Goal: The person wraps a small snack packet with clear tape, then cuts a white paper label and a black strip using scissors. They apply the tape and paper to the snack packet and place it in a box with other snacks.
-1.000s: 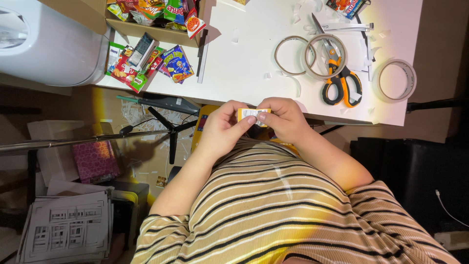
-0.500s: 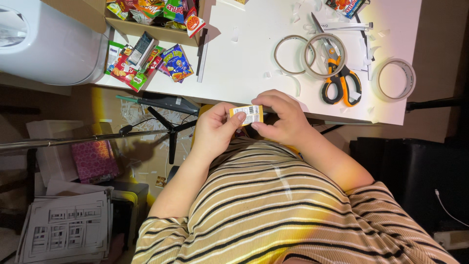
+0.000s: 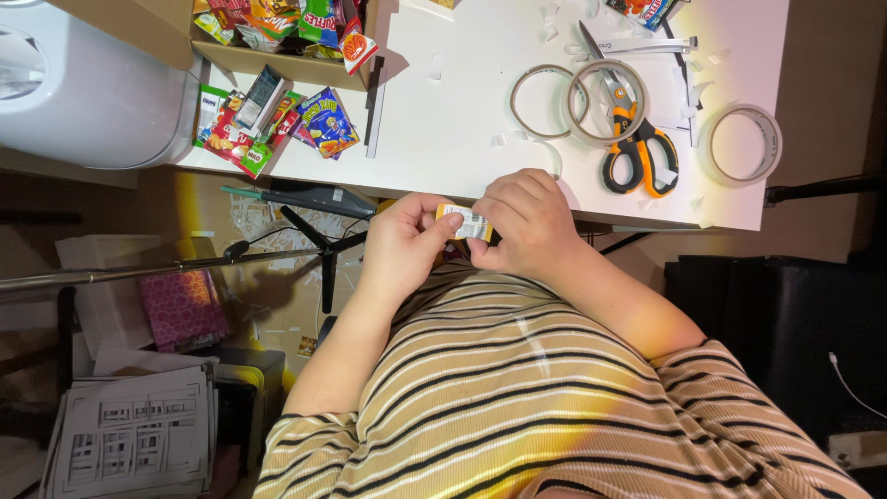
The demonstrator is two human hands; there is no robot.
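Pinching small yellow packet (image 3: 465, 222) btwn left hand (image 3: 402, 242) & right hand (image 3: 525, 222).

Bright, even light falls on the white table (image 3: 462, 120), so strong that its far end nearly washes out. The scissors (image 3: 633, 148) and tape rings throw only short, soft shadows there. Below the table edge the room turns dim and warm: the floor sits in brownish gloom, and a yellow cast tints the striped shirt (image 3: 517, 407) and the forearm beside it. Right of the table, the dark corner loses nearly all detail. Focus stays crisp across the frame, without motion blur.
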